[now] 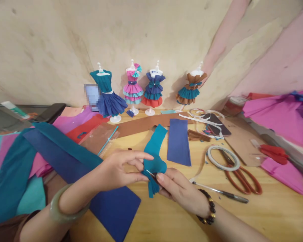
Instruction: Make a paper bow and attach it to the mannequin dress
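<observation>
Near the middle of the table, my left hand (125, 168), with a pale green bangle on its wrist, pinches the left edge of a teal crepe paper strip (155, 163). The strip's far end extends towards the back, while its near end hangs in narrow pleats or fringe. My right hand (176, 188), wearing a dark beaded bracelet, is closed at the strip's right side around a thin pointed metal tool (150, 173). Most of that tool is hidden by the fingers and paper. A blue paper rectangle (178, 143) lies just beyond my right hand.
Paper-dressed mini mannequins (155, 89) stand along the wall. Another person's arm (224, 37) reaches to the brown-dressed one (192, 89). Orange-handled scissors (243, 178), a tape roll (223, 158) and a pen (222, 192) lie right. Coloured paper (50, 151) covers the left.
</observation>
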Available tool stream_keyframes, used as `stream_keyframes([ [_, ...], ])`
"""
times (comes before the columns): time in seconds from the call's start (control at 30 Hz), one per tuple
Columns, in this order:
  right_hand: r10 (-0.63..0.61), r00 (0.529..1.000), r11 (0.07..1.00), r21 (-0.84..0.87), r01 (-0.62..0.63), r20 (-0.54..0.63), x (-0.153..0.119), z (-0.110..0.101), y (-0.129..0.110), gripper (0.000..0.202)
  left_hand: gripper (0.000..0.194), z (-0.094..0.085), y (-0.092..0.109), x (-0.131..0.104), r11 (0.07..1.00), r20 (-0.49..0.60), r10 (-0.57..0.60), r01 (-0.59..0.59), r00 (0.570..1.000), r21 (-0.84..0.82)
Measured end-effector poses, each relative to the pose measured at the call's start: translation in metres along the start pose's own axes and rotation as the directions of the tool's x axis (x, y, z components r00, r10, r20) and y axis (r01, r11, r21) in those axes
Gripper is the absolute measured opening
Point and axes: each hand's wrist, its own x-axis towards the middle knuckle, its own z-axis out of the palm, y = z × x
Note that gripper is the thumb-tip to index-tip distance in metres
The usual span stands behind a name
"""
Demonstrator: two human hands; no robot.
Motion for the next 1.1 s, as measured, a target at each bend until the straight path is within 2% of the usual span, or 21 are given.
stream_keyframes([
  [0.27, -0.126, 0.992, 0.968, -0.219, 0.124, 0.002, -0.001, -0.002, -0.006, 0.040, 0.040, 0.000, 0.005, -0.001, 1.000, 0.008, -0.002, 0.002, 1.000, 0.008],
  [0.47, -0.117, 0.993, 0.960, -0.260, 0.105, -0.029, -0.001, -0.001, -0.005, 0.044, 0.040, 0.001, 0.003, -0.003, 1.000, 0.013, 0.007, -0.007, 1.000, -0.012],
  [0.53, -0.082, 0.995, 0.979, -0.190, 0.069, -0.061, -0.001, 0.000, -0.003, 0.045, 0.040, 0.002, 0.002, -0.002, 0.999, 0.030, 0.003, -0.002, 1.000, -0.042],
  [0.6, -0.021, 0.991, 0.999, -0.047, 0.015, -0.129, 0.001, 0.001, -0.001, 0.045, 0.047, 0.002, -0.001, -0.001, 0.995, 0.047, -0.025, 0.030, 0.999, -0.098],
  [0.67, 0.038, 0.974, 0.991, 0.137, -0.007, -0.224, 0.005, -0.002, 0.000, 0.043, 0.058, 0.004, -0.006, 0.002, 0.980, 0.048, -0.077, 0.084, 0.996, -0.178],
  [0.73, 0.077, 0.942, 0.950, 0.310, 0.030, -0.326, 0.011, -0.009, 0.002, 0.040, 0.065, 0.007, -0.014, 0.005, 0.955, 0.033, -0.149, 0.153, 0.988, -0.255],
  [0.8, 0.110, 0.905, 0.896, 0.435, 0.089, -0.412, 0.018, -0.019, 0.005, 0.040, 0.062, 0.013, -0.026, 0.008, 0.921, 0.024, -0.237, 0.233, 0.971, -0.312],
  [0.87, 0.145, 0.869, 0.868, 0.482, 0.117, -0.472, 0.023, -0.032, 0.009, 0.042, 0.049, 0.021, -0.041, 0.011, 0.870, 0.036, -0.329, 0.318, 0.944, -0.378],
  [0.93, 0.152, 0.819, 0.911, 0.401, 0.101, -0.553, 0.026, -0.044, 0.015, 0.041, 0.045, 0.030, -0.058, 0.013, 0.811, 0.053, -0.401, 0.382, 0.914, -0.443],
  [0.97, 0.125, 0.785, 0.955, 0.288, 0.071, -0.607, 0.027, -0.049, 0.019, 0.040, 0.047, 0.034, -0.065, 0.014, 0.784, 0.062, -0.424, 0.401, 0.903, -0.474],
  [1.03, -0.023, 0.739, 0.994, -0.093, -0.053, -0.673, 0.026, -0.057, 0.027, 0.038, 0.050, 0.040, -0.077, 0.015, 0.749, 0.055, -0.462, 0.423, 0.885, -0.509],
  [1.07, -0.124, 0.743, 0.935, -0.327, -0.133, -0.658, 0.025, -0.060, 0.030, 0.036, 0.051, 0.042, -0.080, 0.015, 0.738, 0.051, -0.473, 0.427, 0.880, -0.522],
  [1.1, -0.194, 0.757, 0.816, -0.531, -0.228, -0.624, 0.024, -0.062, 0.034, 0.035, 0.052, 0.044, -0.083, 0.016, 0.729, 0.047, -0.478, 0.426, 0.877, -0.536],
])
